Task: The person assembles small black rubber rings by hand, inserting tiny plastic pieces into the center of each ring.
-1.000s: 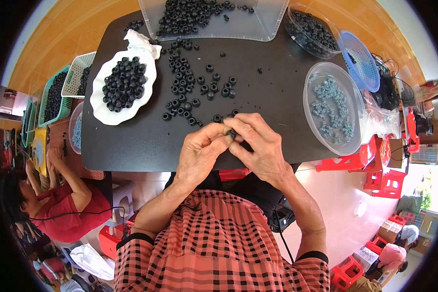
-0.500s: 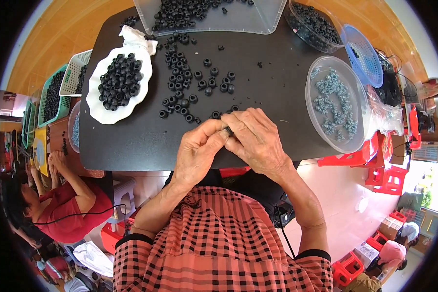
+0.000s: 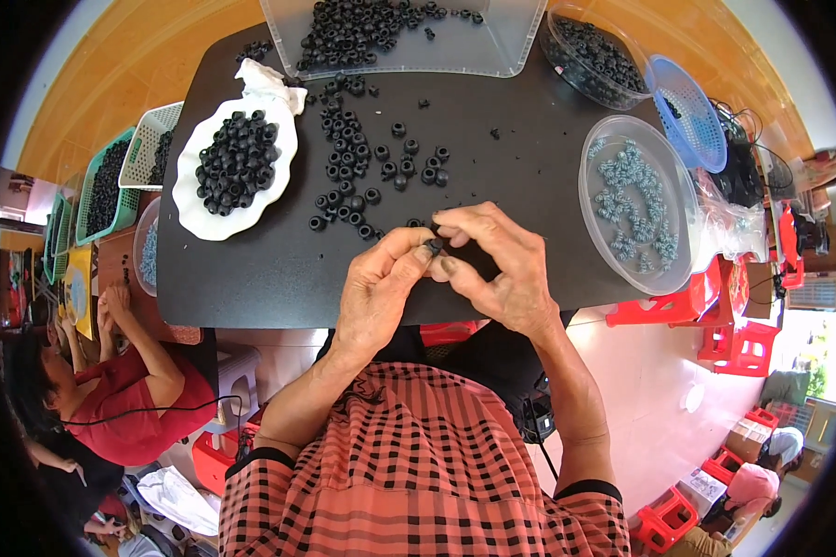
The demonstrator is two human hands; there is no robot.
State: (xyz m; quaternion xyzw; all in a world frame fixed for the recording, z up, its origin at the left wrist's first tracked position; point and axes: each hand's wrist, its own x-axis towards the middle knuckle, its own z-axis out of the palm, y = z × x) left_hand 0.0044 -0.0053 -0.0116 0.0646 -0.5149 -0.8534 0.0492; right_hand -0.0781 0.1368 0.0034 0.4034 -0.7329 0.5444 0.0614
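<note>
Over on the far left of the black counter (image 3: 251, 269), a white scalloped dish (image 3: 195, 209) is heaped with black rings, and just right of it a loose scatter of black rings (image 3: 367, 172) lies within easy reach. Keep your supply there so neither hand has to travel far.

Your left hand (image 3: 376, 292) sits at the near edge of the counter with its fingers (image 3: 409, 252) curled in narrow, thumb and forefinger pinched on a small black ring (image 3: 433, 246). Hold it by its outer rim, lightly, so the hole stays open and the piece does not spring away.

Your right hand (image 3: 502, 269) meets it from the right, fingertips touching the same ring and closed close around it; whether a second small part sits between them I cannot tell, since the fingers cover it. Judging by the pinch, the work is a fine fitting, so press squarely, not at a slant, and keep both wrists low over the counter so a dropped piece lands nearby.

Further right stands a clear round tub (image 3: 683, 209) of pale grey-blue pieces. Leave it where it is, well apart from the black scatter, so the two kinds never mix.
</note>
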